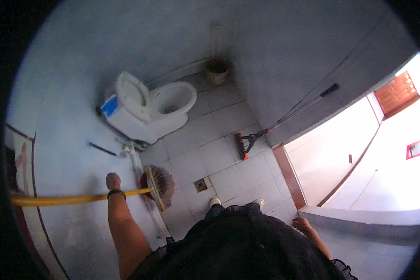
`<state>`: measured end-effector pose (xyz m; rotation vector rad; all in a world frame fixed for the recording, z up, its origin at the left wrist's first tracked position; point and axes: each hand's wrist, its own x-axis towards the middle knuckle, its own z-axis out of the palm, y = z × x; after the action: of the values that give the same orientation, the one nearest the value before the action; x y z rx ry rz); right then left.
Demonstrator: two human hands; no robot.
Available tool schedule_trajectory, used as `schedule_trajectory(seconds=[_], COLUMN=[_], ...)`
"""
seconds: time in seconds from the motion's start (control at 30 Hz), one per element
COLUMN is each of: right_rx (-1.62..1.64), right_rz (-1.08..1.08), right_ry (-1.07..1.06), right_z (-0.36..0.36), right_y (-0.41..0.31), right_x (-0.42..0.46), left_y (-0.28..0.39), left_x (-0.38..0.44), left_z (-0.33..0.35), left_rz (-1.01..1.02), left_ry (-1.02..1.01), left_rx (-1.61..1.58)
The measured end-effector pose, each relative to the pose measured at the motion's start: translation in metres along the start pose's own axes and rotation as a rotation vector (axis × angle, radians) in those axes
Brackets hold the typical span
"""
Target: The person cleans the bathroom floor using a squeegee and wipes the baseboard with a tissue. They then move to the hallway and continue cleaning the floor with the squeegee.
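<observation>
My left hand (113, 182) is closed around a yellow handle (68, 200), with a dark band on the wrist. The handle lies across the view from the left rim to a broom head (162, 187) with brownish bristles, low beside the left wall. Part of a dark red piece shows behind the broom head; its kind is unclear. Down at my right side hangs my right hand (301, 224), near a low ledge. Its fingers are loosely curled, and I see nothing held in it.
A white toilet (171, 99) with its lid raised stands ahead left. A bin (217, 71) sits in the far corner. Against the right wall leans a sponge mop (253, 140). A floor drain (200, 185) lies before my feet. A raised ledge (364, 218) borders the bright opening on the right.
</observation>
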<state>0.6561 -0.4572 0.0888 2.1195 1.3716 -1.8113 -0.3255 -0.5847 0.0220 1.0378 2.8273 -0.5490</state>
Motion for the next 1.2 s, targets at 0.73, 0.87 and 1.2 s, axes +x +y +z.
schedule_trajectory(seconds=[0.73, 0.87, 1.2], right_rx=[-0.064, -0.272, -0.338], right_rz=[-0.929, -1.435, -0.302], right_ry=[0.142, 0.084, 0.349], right_z=[0.138, 0.164, 0.020], right_y=[-0.294, -0.350, -0.075], right_x=[-0.010, -0.035, 0.141], left_y=[0.336, 0.451, 0.494], left_x=[-0.203, -0.300, -0.357], left_z=[-0.162, -0.216, -0.369], left_rz=[0.353, 1.306, 1.115], left_ry=[-0.747, -0.815, -1.966], left_rx=[-1.715, -2.197, -1.761])
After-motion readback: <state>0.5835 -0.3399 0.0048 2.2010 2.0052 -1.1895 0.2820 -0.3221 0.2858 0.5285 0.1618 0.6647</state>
